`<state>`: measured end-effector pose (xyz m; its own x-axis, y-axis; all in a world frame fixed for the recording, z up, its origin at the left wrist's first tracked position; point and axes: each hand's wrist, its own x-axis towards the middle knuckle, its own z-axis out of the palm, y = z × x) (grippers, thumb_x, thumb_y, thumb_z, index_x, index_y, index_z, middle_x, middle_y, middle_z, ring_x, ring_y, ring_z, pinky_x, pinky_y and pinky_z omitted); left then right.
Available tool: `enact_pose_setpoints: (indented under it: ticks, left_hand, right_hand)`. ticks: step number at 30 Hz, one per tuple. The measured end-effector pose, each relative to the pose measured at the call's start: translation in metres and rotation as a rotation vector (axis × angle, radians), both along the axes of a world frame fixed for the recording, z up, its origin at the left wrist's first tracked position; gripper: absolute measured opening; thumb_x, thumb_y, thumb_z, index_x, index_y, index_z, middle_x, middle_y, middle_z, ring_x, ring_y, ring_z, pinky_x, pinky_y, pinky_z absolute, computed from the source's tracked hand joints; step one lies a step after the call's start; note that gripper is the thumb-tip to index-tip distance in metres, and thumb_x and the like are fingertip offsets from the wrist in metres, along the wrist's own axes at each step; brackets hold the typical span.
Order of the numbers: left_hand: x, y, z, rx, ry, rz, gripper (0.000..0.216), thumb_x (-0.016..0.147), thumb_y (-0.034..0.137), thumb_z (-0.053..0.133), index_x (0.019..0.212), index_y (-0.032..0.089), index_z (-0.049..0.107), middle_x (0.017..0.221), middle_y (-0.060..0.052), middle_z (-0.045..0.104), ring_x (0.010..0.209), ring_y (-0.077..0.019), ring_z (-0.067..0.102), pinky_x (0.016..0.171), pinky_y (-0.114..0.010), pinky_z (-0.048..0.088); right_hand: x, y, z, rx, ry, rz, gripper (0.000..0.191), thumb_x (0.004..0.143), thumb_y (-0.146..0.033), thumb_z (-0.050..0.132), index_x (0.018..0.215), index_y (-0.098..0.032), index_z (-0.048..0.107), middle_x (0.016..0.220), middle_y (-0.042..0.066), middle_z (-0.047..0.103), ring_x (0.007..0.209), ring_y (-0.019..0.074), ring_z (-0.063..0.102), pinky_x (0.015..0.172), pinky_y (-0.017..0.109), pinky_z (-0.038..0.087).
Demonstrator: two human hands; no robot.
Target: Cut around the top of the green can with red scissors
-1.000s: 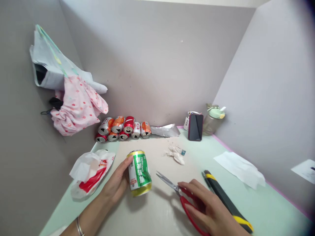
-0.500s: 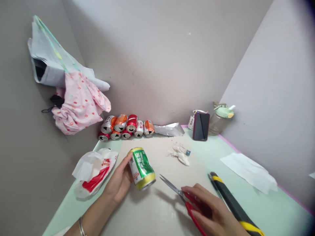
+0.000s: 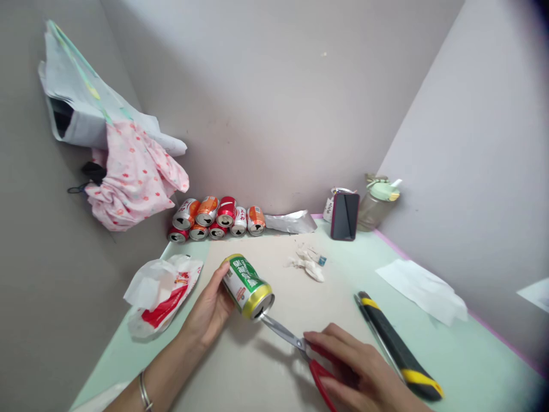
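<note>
My left hand (image 3: pixel 209 312) is wrapped round a green and yellow drink can (image 3: pixel 247 285), tilted so its opened top faces me and to the right. My right hand (image 3: pixel 362 372) grips the red handles of a pair of scissors (image 3: pixel 295 343). The steel blade tips touch the can's top at its opening. Both hands work over a pale board (image 3: pixel 283 320) lying on the mint-green table (image 3: pixel 472 366).
A black and yellow utility knife (image 3: pixel 397 350) lies right of my right hand. A white and red plastic bag (image 3: pixel 160 289) sits left. Several empty cans (image 3: pixel 217 217) are stacked at the back wall, with foil (image 3: pixel 291 221), a phone (image 3: pixel 344 216), a bottle (image 3: pixel 377 203), crumpled scraps (image 3: pixel 309 264) and tissue (image 3: pixel 422 289).
The can has tipped over from near upright until its top faces the scissors. The scissors have moved left and forward, and their tips now meet the can's top.
</note>
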<state>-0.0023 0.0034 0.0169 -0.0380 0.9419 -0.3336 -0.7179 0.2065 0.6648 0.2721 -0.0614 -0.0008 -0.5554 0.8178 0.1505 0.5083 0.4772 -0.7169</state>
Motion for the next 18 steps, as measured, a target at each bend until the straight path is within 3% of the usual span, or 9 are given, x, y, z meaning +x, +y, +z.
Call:
enact_pose_setpoints:
  ticks: [6,10,13,15,18]
  left_hand:
    - [0.002,-0.006,-0.001,0.043,0.018,-0.057,0.021,0.095,0.021,0.062,0.114,0.016,0.070,0.107,-0.007,0.072,0.092,-0.0187,0.069,0.077,-0.027,0.060]
    - [0.000,-0.011,-0.005,0.157,0.164,-0.319,0.031,0.086,0.027,0.074,0.115,0.019,0.069,0.108,-0.008,0.071,0.097,-0.0224,0.066,0.081,-0.030,0.055]
    - [-0.003,-0.014,-0.007,0.224,0.274,-0.505,0.043,0.076,0.025,0.081,0.116,0.023,0.065,0.112,-0.007,0.069,0.099,-0.0238,0.065,0.081,-0.029,0.049]
    - [-0.006,-0.014,-0.006,0.244,0.293,-0.575,0.052,0.073,0.022,0.083,0.120,0.027,0.061,0.115,-0.006,0.067,0.101,-0.0243,0.064,0.082,-0.029,0.047]
    - [-0.010,-0.014,-0.004,0.271,0.309,-0.619,0.065,0.072,0.019,0.083,0.129,0.032,0.055,0.119,-0.005,0.065,0.108,-0.0250,0.061,0.089,-0.030,0.043]
  right_hand:
    - [0.003,-0.002,-0.008,0.052,-0.026,0.002,0.035,0.097,-0.030,0.056,0.132,-0.029,0.059,0.096,0.006,0.067,0.074,0.0170,0.068,0.068,0.023,0.053]
    - [0.005,-0.001,-0.012,0.063,-0.018,-0.112,0.031,0.095,-0.028,0.058,0.126,-0.027,0.057,0.101,0.006,0.068,0.077,0.0170,0.068,0.070,0.023,0.054]
    - [0.009,0.003,-0.011,0.025,-0.049,-0.277,0.020,0.094,-0.032,0.058,0.112,-0.024,0.056,0.088,0.002,0.069,0.067,0.0157,0.064,0.061,0.022,0.051]
    - [0.012,0.006,-0.008,-0.008,-0.077,-0.328,0.017,0.094,-0.035,0.057,0.107,-0.024,0.056,0.081,0.000,0.068,0.063,0.0152,0.061,0.058,0.023,0.050]
    - [0.013,0.008,-0.001,-0.048,-0.114,-0.287,0.017,0.093,-0.034,0.057,0.105,-0.023,0.059,0.083,0.001,0.071,0.068,0.0166,0.064,0.063,0.024,0.051]
